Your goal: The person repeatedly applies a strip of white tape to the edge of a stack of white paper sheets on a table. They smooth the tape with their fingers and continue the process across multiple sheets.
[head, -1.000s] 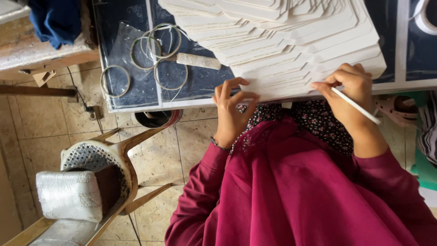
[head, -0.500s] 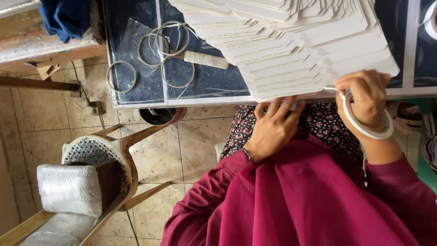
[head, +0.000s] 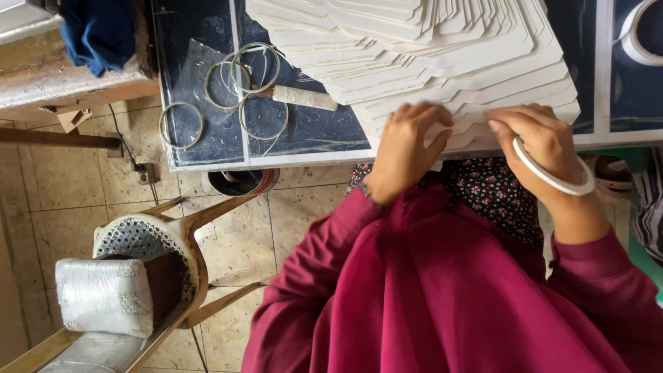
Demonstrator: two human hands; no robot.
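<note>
A big fanned stack of white card sheets (head: pixel 428 55) lies on the dark table (head: pixel 304 131). My left hand (head: pixel 407 148) rests on the stack's near edge, fingers curled with the tips pressing on the sheets. My right hand (head: pixel 535 141) pinches the near edge of the sheets between thumb and forefinger. A white tape ring (head: pixel 552 176) hangs around my right wrist. My maroon sleeves and a flowered garment fill the lower right.
Several thin metal rings (head: pixel 242 90) and a white cylinder (head: pixel 304 98) lie on the table's left part. Another white tape roll (head: pixel 639 34) sits top right. A blue cloth (head: pixel 100 34) hangs top left. A wooden chair (head: pixel 186 235) with a silver cushion (head: pixel 103 297) stands on the tiled floor.
My left hand has come up from my lap onto the stack's edge. The white ring has slid from my right fingers to the wrist, and the right hand now pinches the sheets.
</note>
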